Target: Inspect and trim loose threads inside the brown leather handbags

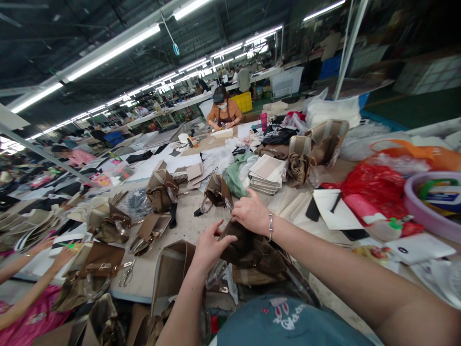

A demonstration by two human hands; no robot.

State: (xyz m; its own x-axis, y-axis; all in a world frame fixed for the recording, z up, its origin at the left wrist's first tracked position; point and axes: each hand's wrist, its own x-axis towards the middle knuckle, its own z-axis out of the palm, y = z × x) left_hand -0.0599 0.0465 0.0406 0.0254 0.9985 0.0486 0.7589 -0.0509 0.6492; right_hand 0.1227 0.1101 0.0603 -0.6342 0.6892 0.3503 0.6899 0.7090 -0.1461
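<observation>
A brown handbag [255, 252] sits on its side right in front of my body, its soft dark fabric bunched. My right hand [252, 211], with a bracelet at the wrist, has its fingers curled over the bag's upper edge. At the bag's left side is my left hand [212, 245], thumb and fingers spread apart; whether it touches the fabric I cannot tell. Clear plastic wrap [227, 278] hangs below my left hand. Another small brown bag [217, 190] stands on the table just beyond my hands.
More part-made bags [108, 223] and scissors [127, 274] lie to the left, near a co-worker's arms [59, 259]. Stacked panels [267, 173], a white pad [333, 209], a red plastic bag [374, 185] and a purple basin [414, 202] are on the right. Another person [225, 113] sits across the table.
</observation>
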